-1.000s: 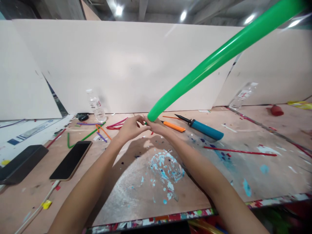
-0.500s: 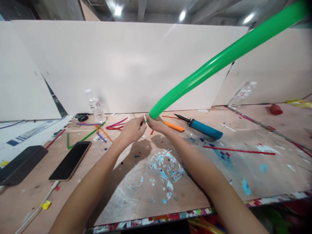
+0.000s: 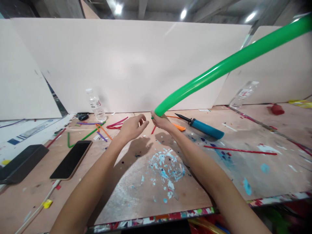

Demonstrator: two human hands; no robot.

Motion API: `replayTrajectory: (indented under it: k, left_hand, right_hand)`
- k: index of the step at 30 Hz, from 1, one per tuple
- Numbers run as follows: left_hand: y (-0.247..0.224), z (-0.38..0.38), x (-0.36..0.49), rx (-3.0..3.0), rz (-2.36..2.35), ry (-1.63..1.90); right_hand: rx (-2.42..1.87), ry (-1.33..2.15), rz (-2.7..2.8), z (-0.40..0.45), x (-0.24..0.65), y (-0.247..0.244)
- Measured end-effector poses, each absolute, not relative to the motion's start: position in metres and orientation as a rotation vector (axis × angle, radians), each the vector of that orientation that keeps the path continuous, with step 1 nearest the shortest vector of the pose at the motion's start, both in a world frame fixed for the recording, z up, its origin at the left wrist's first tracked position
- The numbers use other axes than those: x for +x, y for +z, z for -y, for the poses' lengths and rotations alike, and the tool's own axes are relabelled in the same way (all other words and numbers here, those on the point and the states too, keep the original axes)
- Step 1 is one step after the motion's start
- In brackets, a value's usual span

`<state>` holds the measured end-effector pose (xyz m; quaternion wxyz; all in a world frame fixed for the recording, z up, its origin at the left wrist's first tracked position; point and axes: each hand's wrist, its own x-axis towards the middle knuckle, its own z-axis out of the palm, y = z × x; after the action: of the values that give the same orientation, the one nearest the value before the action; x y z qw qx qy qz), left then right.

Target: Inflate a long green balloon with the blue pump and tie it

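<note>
A long green balloon (image 3: 216, 71), inflated, slants up from the middle of the table and runs out of the frame at upper right. Its lower end is pinched in my right hand (image 3: 161, 122), with a bit of the green neck showing at the fingers. To the left, my left hand (image 3: 135, 126) is apart from the balloon, fingers slightly curled and a gap between thumb and forefinger. I see nothing in it. A blue hand pump (image 3: 206, 129) with a black nozzle lies right of my right hand. Partly behind my right wrist is an orange object (image 3: 179, 127).
Uninflated balloons, including a green one (image 3: 90, 134) and a red one (image 3: 240, 150), lie about the table. A phone (image 3: 71, 161) with a cable and a black box (image 3: 23, 163) are at left. Water bottles (image 3: 97, 106) stand before the white panels (image 3: 136, 65).
My left hand has let go of the balloon's neck, and its fingers have loosened. My right hand and the balloon have shifted slightly right; the balloon's far end has dropped.
</note>
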<state>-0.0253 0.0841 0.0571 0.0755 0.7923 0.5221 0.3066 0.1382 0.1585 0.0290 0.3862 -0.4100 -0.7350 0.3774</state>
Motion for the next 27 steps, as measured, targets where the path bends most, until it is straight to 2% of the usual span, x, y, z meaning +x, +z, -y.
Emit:
replayTrajectory:
  k: [7, 11, 16, 22, 27]
  left_hand:
    - [0.062, -0.081, -0.028, 2.401, -1.671, 0.736]
    - [0.068, -0.080, -0.038, 2.462, -1.491, 0.626]
    - [0.072, -0.079, -0.042, 2.526, -1.304, 0.681]
    - [0.068, -0.075, -0.032, 2.484, -1.228, 0.879]
    - [0.067, -0.073, -0.019, 2.100, -1.032, 1.039]
  right_hand:
    - [-0.877, 0.950, 2.055, -0.138, 0.134, 0.036]
    - [-0.837, 1.029, 2.145, -0.134, 0.129, 0.037]
    - [-0.805, 1.050, 2.089, -0.133, 0.126, 0.035]
    - [-0.688, 1.359, 1.763, -0.139, 0.124, 0.035]
    - [-0.526, 1.546, 1.505, -0.144, 0.129, 0.044]
